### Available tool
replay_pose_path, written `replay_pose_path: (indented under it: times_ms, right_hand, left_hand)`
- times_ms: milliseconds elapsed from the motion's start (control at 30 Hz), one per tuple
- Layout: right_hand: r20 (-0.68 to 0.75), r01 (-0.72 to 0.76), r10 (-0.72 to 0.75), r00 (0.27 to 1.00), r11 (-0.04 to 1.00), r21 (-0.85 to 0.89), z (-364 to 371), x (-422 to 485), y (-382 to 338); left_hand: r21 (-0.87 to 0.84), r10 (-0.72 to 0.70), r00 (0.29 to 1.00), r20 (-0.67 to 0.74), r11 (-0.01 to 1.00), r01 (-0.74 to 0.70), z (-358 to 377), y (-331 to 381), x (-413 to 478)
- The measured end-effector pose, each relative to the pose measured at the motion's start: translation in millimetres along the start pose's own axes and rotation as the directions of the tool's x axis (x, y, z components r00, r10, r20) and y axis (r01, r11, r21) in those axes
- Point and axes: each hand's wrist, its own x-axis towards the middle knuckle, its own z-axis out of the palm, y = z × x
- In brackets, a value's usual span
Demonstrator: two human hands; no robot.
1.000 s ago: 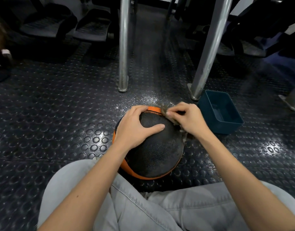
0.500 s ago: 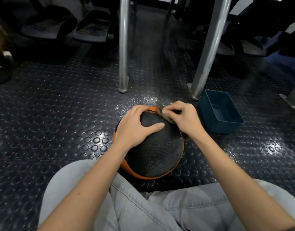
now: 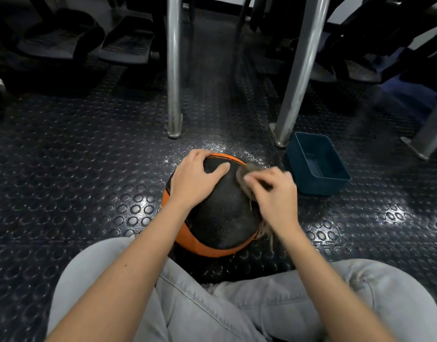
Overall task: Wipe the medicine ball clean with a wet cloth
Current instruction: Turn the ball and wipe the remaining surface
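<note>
The studded rubber floor (image 3: 64, 193) carries everything. A person in grey jeans (image 3: 212, 317) sits on it, with the black and orange ball (image 3: 220, 218) on the floor just in front of their knees. A blue tub (image 3: 318, 187) stands near the ball's right. The left hand (image 3: 195, 178) lies on the ball's top, fingers apart. The right hand (image 3: 274, 193), blurred, has its fingers bunched on the cloth (image 3: 242, 174), which lies against the ball's right side.

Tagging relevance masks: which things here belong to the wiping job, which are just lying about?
Job: medicine ball, cloth, right hand gripping it, left hand steadying the ball, blue tub (probably water).
Lying about: metal legs, footplates behind.
</note>
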Motion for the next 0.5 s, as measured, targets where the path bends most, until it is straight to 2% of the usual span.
replay_pose_path:
  times_ms: [67, 133, 200, 267, 367, 433, 500]
  right_hand:
    - [0.070, -0.154, 0.156, 0.985, 0.988, -0.023, 5, 34, 7]
    - [0.104, -0.225, 0.221, 0.970, 0.974, 0.023, 8, 42, 8]
    - [0.038, -0.147, 0.145, 0.989, 0.988, 0.039, 9, 22, 0]
    - [-0.054, 0.022, -0.022, 0.998, 1.000, -0.006, 8, -16, -16]
    - [-0.083, 0.233, -0.240, 0.967, 0.968, -0.089, 12, -54, -27]
    - [-0.083, 0.217, -0.222, 0.972, 0.974, -0.069, 8, -43, -21]
    - [-0.059, 0.112, -0.114, 0.992, 0.993, -0.043, 7, -17, -15]
  left_hand:
    - [-0.006, 0.003, 1.000, 0.007, 1.000, -0.003, 0, 0, -2]
    - [-0.021, -0.016, 1.000, -0.010, 1.000, 0.015, 0, -1, -3]
    - [-0.044, -0.052, 0.997, -0.054, 0.998, 0.050, 0, -1, -3]
    - [-0.036, -0.064, 0.994, -0.084, 0.997, 0.061, 3, 1, 0]
    - [-0.006, -0.058, 0.995, -0.078, 0.998, 0.058, 6, 5, 4]
    - [0.001, -0.050, 0.997, -0.053, 0.999, 0.050, 7, 7, 5]
    - [0.007, -0.055, 0.998, -0.041, 0.998, 0.055, 6, 8, 6]
